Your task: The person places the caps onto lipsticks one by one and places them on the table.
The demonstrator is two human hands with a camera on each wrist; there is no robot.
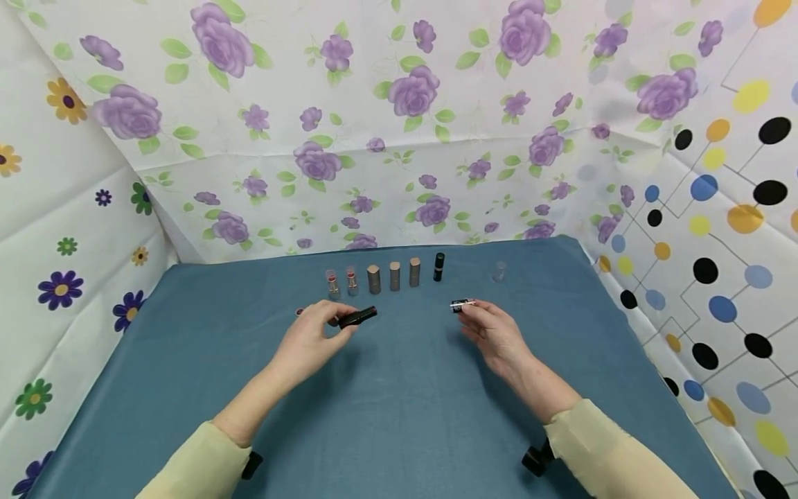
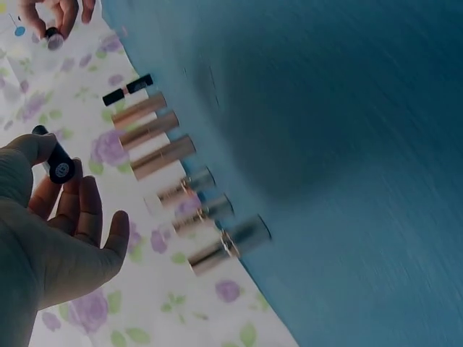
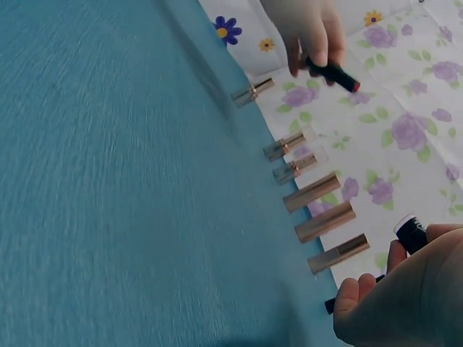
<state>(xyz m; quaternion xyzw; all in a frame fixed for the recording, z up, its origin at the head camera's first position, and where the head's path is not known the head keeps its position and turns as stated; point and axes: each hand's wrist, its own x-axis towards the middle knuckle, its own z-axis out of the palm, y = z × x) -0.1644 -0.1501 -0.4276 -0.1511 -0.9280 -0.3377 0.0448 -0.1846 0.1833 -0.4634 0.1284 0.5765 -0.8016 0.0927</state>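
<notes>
My left hand (image 1: 314, 339) pinches a black lipstick (image 1: 358, 317) between thumb and fingers, held in the air tilted. Its red tip shows in the right wrist view, where the black lipstick (image 3: 334, 74) points down to the right. A round emblem marks its base in the left wrist view. My right hand (image 1: 499, 339) holds a short black cap-like piece (image 1: 461, 305) with a pale, see-through end (image 3: 405, 221). The two hands are apart, both over the cloth in front of a row of lipsticks. Fingers partly hide the held pieces.
On the blue cloth (image 1: 399, 402) stand two uncapped lipsticks (image 1: 333, 285), three gold-and-grey tubes (image 1: 395, 277), a black tube (image 1: 439, 267) and a clear cap (image 1: 499, 271). Another gold-and-grey lipstick (image 3: 253, 92) stands left, mostly behind my left hand in the head view. Flowered cloth (image 1: 374, 138) hangs behind.
</notes>
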